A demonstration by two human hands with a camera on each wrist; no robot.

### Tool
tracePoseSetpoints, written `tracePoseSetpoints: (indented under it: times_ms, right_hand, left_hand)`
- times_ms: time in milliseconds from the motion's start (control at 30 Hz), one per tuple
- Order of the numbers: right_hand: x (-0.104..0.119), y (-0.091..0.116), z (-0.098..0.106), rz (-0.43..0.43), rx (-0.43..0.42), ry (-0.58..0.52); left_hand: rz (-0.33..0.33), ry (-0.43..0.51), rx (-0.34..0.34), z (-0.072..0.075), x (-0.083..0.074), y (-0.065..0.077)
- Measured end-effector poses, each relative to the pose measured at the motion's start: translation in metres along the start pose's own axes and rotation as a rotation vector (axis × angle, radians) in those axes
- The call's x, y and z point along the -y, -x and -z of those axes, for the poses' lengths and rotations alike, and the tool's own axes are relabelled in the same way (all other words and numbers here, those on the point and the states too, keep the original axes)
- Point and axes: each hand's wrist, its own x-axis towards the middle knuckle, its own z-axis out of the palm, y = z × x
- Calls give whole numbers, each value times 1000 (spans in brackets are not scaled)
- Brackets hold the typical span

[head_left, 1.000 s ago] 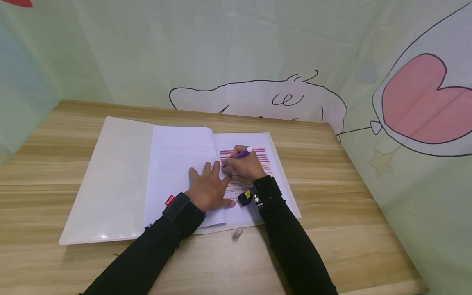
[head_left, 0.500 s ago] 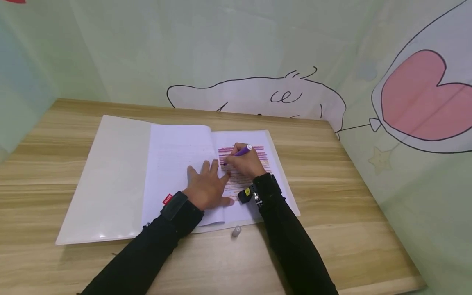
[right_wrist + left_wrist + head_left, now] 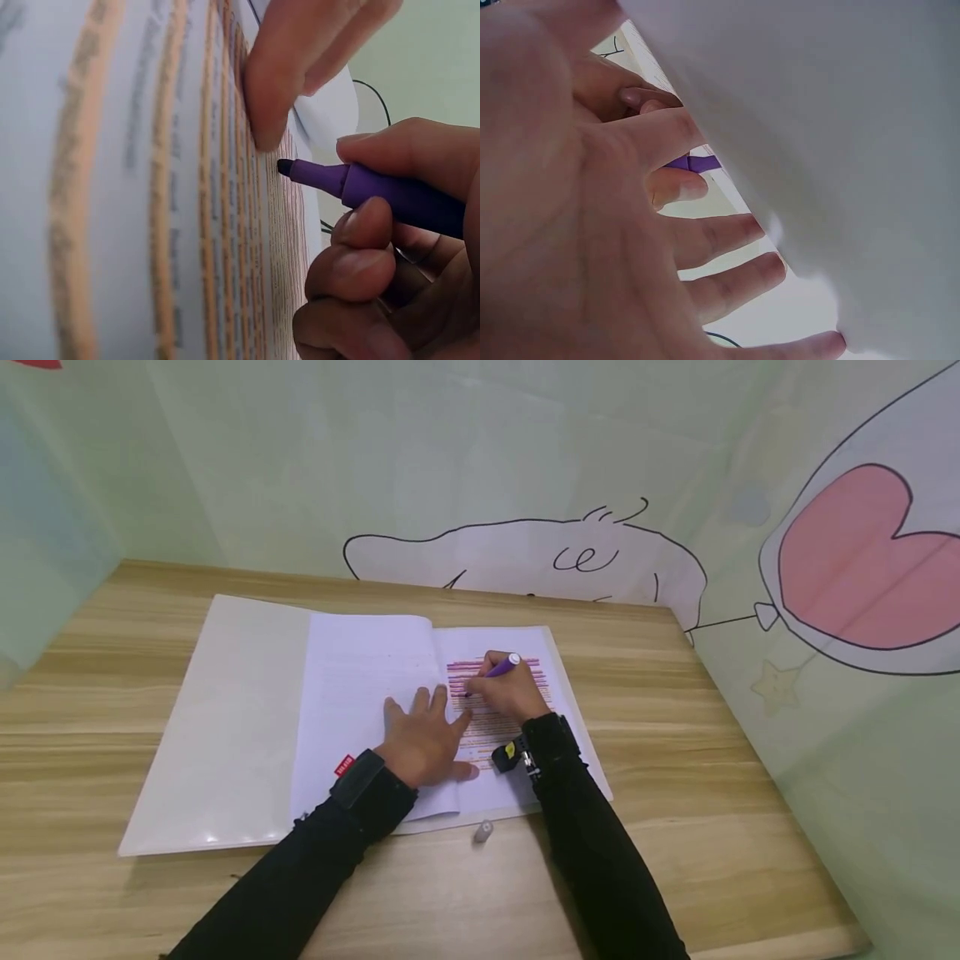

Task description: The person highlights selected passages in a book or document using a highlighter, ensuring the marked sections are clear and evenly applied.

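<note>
A purple highlighter (image 3: pixel 375 191) with a dark chisel tip is pinched in my right hand (image 3: pixel 512 689), between thumb and fingers. Its tip is at the printed right-hand page (image 3: pixel 480 739) of an open booklet, on lines near the upper part. Purple strokes cover the top lines there, and orange strokes run over the lines lower down. My left hand (image 3: pixel 423 743) lies spread near the booklet's fold, fingers straight, pressing the left page (image 3: pixel 360 677) with its thumb reaching onto the right one. In the left wrist view the purple highlighter (image 3: pixel 694 163) shows behind the left fingers (image 3: pixel 727 289).
A white folder cover (image 3: pixel 217 735) extends under the booklet to the left. A small grey cap (image 3: pixel 483 832) lies on the wooden table (image 3: pixel 675 860) just below the booklet's front edge. Fabric walls with cartoon drawings stand behind and to the right of the table.
My right hand has moved slightly right along a line with the highlighter, which leaves a short purple stroke behind it. The left hand stays in place on the pages.
</note>
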Motion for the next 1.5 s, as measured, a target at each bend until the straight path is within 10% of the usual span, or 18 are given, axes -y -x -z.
tracePoseSetpoints:
  times_ms: [1500]
  right_hand:
    - [-9,-4,18,-1,-10,71]
  left_hand:
    - [18,13,12,0,-3,0]
